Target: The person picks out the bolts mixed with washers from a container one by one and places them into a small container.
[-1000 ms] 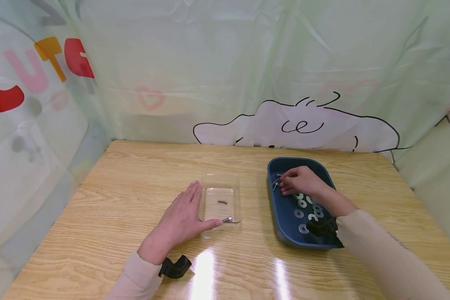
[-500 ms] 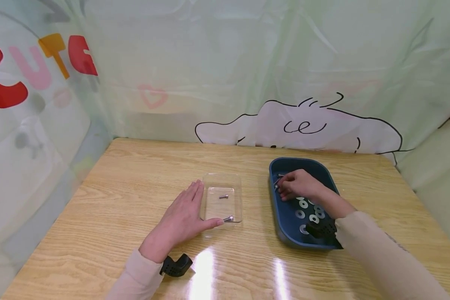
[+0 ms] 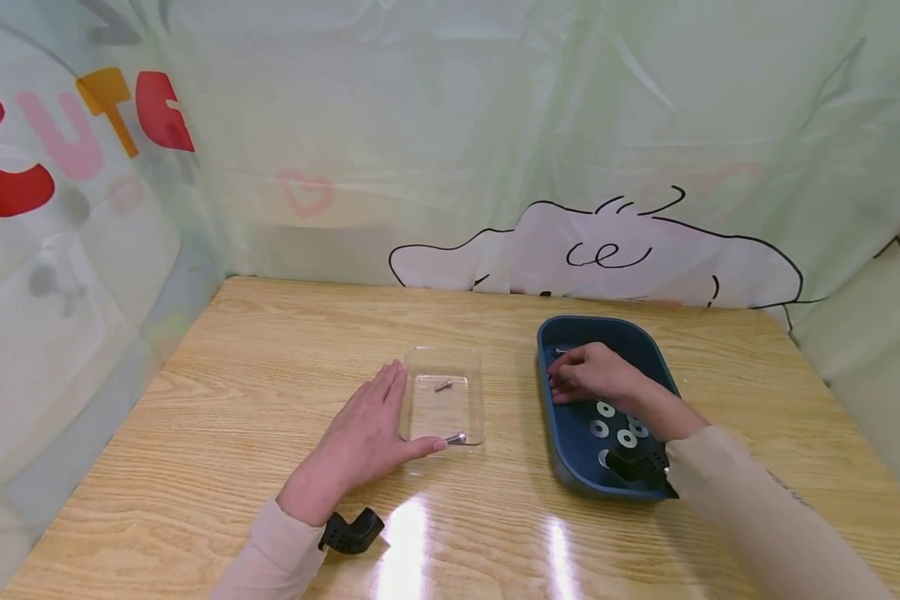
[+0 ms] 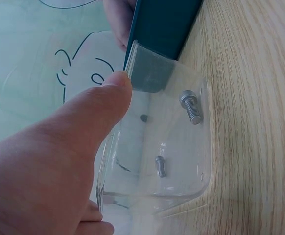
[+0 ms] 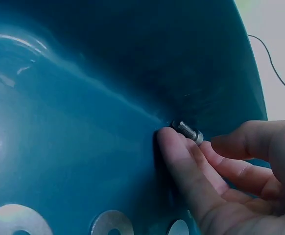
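Note:
My left hand (image 3: 367,429) lies with straight fingers along the left side of a clear plastic box (image 3: 480,400). Its thumb rests on the near rim. Inside the box are a larger socket-head bolt (image 4: 190,106) and a smaller bolt (image 4: 160,166). My right hand (image 3: 596,372) reaches into the dark blue bin (image 3: 558,454), fingers low at its left wall. In the right wrist view a bolt (image 5: 187,131) lies at the fingertips, with the thumb tip just apart from its head. Another bolt (image 3: 562,351) shows at the bin's far left, partly hidden by the hand.
Several flat metal washers (image 3: 598,428) lie on the bin floor under the right wrist. Wooden table (image 3: 285,333) surface stretches between box and bin. A printed curtain (image 3: 450,150) hangs behind the table's far edge. Both wrists wear black camera mounts (image 3: 351,532).
My right hand has moved slightly left and nearer, down against the bin's left wall, covering bolts seen there before. The smaller bolt in the clear box has rolled away from me and turned. Left hand stays.

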Demonstrator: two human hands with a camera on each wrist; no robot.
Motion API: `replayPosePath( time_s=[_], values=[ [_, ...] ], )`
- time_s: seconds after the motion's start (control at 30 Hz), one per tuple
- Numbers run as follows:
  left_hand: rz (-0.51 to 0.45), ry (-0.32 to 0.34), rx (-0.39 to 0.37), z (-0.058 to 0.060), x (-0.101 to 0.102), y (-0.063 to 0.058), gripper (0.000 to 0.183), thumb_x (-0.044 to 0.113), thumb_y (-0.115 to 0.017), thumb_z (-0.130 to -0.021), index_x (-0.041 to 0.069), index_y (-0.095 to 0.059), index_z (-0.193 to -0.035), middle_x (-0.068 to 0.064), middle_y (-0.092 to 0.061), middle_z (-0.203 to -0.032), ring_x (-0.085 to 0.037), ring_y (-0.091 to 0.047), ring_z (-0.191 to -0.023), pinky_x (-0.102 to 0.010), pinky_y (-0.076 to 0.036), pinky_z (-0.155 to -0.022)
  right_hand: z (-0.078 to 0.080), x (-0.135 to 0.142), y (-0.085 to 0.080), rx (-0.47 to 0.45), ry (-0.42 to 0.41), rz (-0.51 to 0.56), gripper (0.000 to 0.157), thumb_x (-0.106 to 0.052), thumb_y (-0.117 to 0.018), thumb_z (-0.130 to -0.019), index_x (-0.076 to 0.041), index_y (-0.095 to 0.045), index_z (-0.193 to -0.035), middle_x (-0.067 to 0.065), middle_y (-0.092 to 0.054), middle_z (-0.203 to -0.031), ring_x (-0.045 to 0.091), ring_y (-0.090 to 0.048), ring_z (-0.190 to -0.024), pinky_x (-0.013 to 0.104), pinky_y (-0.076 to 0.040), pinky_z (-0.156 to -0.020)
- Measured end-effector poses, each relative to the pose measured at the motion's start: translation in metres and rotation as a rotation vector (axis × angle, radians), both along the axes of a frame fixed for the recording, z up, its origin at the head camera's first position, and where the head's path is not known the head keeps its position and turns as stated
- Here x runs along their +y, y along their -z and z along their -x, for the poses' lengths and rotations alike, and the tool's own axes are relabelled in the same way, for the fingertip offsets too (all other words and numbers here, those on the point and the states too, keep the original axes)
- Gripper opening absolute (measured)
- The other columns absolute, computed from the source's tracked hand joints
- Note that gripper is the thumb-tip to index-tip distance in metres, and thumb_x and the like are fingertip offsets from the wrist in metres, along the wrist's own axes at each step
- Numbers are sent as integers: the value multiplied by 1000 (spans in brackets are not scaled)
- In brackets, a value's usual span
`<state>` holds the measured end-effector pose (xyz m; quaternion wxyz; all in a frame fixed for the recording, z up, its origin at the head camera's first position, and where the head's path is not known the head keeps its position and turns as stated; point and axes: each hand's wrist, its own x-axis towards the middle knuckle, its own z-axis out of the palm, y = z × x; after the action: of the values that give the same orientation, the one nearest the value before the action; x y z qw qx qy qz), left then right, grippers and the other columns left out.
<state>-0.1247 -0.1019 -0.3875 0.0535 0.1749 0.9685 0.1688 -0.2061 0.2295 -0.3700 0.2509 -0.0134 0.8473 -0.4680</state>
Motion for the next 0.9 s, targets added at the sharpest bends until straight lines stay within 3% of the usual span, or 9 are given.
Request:
replayPosePath(
  time_s=[0.53, 0.9],
  values=[
    [-6, -3, 0, 0, 0, 0, 114, 76, -56, -83, 0, -14, -158, -17, -14, -166, -30, -15, -154, -48, -19, -125, 2, 13, 8, -108, 28, 184, 41, -8, -42, -101, 15, -48, -134, 20, -64, -119, 18, -68, -100, 37, -58, -94],
    [-20, -1, -2, 0, -1, 2, 113, 74, -57, -84, 0, -14, -158, -17, -14, -166, -30, -14, -154, -48, -19, -125, 2, 14, 6, -202, 31, 299, 39, -8, -43, -102, 13, -46, -135, 15, -62, -116, 19, -65, -104, 40, -54, -101]
  ],
)
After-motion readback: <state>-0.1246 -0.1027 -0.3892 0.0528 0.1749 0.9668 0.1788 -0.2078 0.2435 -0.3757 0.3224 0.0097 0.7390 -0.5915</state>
